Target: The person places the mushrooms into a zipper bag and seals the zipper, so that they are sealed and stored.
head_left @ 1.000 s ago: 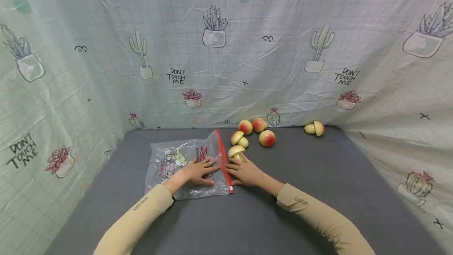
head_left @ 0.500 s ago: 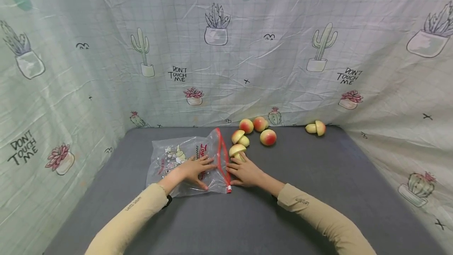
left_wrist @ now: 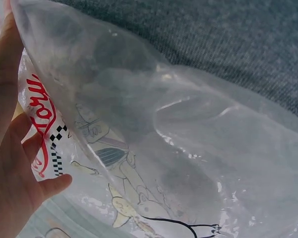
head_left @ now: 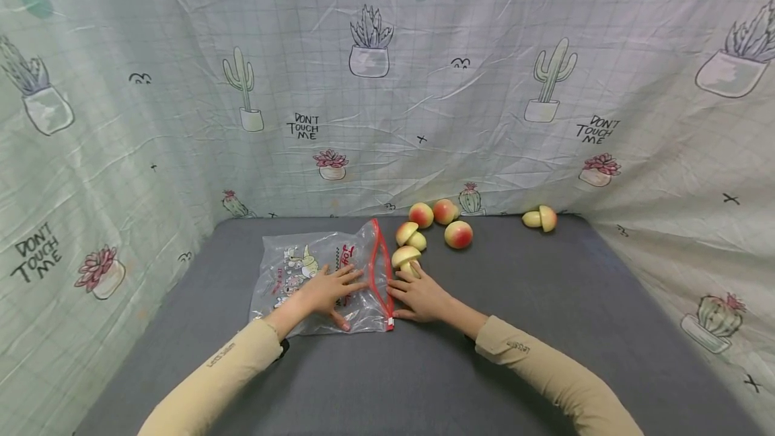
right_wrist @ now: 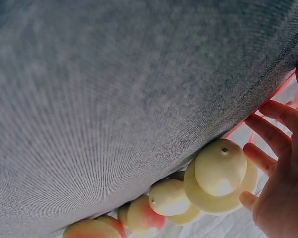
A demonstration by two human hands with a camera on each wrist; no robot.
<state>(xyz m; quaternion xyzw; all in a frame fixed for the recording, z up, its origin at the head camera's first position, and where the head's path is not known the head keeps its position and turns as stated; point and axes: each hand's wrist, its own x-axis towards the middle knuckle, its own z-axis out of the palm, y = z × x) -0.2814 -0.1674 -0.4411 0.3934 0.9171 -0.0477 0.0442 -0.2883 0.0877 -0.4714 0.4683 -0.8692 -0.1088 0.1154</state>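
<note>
A clear plastic zip bag (head_left: 278, 247) with cartoon prints lies flat on the table. My left hand (head_left: 329, 288) rests on its upper side with spread fingers, and in the left wrist view the left hand (left_wrist: 15, 178) lies over the red lettering. Along the bag's right side the two red zip strips (head_left: 390, 274) stand apart in the middle, leaving a narrow gap. My right hand (head_left: 426, 298) reaches the strips with straight fingertips. The nearest toy mushroom (head_left: 406, 256) lies right beside the right hand's fingers, its round stem (right_wrist: 221, 166) facing the right wrist camera.
Behind that mushroom lie several more red-and-yellow toy mushrooms (head_left: 458, 235) in a loose cluster. One separate mushroom (head_left: 547, 219) lies at the back right. A printed cloth curtain (head_left: 418, 86) borders the grey table (head_left: 545, 301) at the back and sides.
My left hand has slid slightly left on the bag, its thumb moving left. The red zip strips have parted from lying together. The right hand has hardly moved.
</note>
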